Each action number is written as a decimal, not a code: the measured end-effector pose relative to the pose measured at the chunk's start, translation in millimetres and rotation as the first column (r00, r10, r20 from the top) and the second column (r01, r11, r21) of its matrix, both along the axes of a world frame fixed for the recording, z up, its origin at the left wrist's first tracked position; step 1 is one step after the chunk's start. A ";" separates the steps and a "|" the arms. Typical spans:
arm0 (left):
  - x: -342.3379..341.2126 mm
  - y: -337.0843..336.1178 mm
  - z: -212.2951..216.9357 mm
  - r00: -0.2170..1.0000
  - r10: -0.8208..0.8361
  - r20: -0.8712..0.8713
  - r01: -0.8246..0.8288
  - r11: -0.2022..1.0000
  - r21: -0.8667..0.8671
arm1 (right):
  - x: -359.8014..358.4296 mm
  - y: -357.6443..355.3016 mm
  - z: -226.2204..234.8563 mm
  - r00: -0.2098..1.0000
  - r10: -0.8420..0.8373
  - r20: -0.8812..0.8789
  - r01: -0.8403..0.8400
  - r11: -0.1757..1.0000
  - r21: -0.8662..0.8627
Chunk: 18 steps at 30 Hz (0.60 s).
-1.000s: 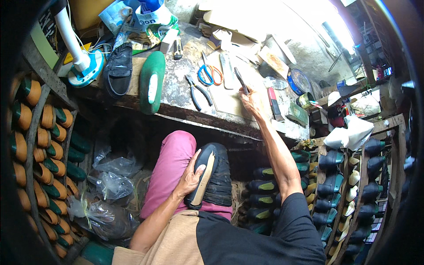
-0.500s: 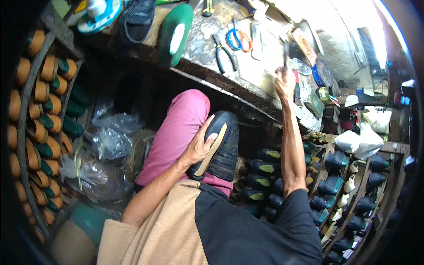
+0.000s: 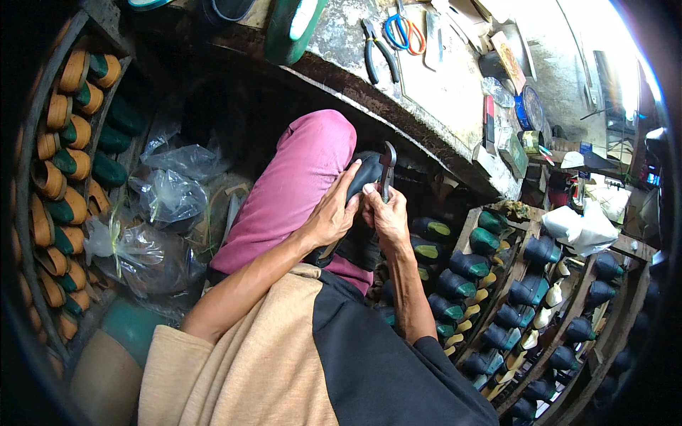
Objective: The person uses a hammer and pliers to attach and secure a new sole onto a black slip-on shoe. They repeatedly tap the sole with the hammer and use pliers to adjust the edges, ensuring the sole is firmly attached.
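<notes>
On my lap, beside my raised knee, lies a black shoe upper [image 3: 366, 172] stretched over a shoe form. My left hand [image 3: 329, 214] is wrapped round its side and steadies it, thumb on top. My right hand [image 3: 387, 215] grips a pair of dark metal pincers [image 3: 388, 165], whose curved head points up and away from me. The fingertips of that hand are close against the shoe's edge; whether the jaws touch the leather cannot be made out. Much of the shoe is hidden under both hands.
Black-handled pliers [image 3: 379, 53], scissors [image 3: 405, 32] and a flat blade [image 3: 433, 41] lie on the workbench [image 3: 341, 53] ahead. A rack of tan-and-green shoes [image 3: 64, 156] stands left, with plastic bags [image 3: 170, 195] beside it. Wooden racks of dark shoes [image 3: 511, 305] fill the right.
My right hand has come back from over the workbench to the shoe, bringing the pincers with it. My left hand keeps its hold on the shoe, which has turned slightly.
</notes>
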<state>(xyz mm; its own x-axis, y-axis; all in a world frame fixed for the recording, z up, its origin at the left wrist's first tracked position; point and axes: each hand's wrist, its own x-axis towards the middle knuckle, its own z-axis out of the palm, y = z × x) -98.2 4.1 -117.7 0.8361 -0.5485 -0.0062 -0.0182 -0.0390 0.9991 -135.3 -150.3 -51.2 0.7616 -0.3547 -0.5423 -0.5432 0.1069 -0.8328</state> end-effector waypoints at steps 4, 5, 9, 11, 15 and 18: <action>-0.3 -1.4 -1.1 1.000 0.008 0.009 -0.008 1.000 0.005 | 2.3 6.8 0.1 0.999 -0.026 0.020 0.027 0.998 -0.059; -0.6 -1.6 -1.7 1.000 0.017 0.010 -0.017 1.000 -0.008 | 2.5 8.6 -0.6 0.999 -0.030 0.029 0.032 0.998 -0.045; -2.8 -1.4 -5.4 1.000 0.023 0.011 -0.023 1.000 -0.004 | 3.8 13.9 -6.2 0.999 -0.048 -0.002 0.047 0.992 -0.118; -4.1 -0.2 -7.2 1.000 0.019 -0.004 -0.019 1.000 0.000 | 7.0 13.1 -8.3 1.000 -0.017 -0.026 0.013 0.989 -0.145; 2.0 0.3 -13.0 1.000 0.023 -0.016 -0.023 1.000 -0.013 | 6.6 8.5 1.4 0.998 0.016 -0.057 -0.019 0.998 -0.065; 7.4 3.7 -18.4 0.999 0.026 -0.028 -0.026 1.000 -0.005 | -10.9 14.5 23.5 0.987 0.102 -0.128 -0.115 0.988 -0.101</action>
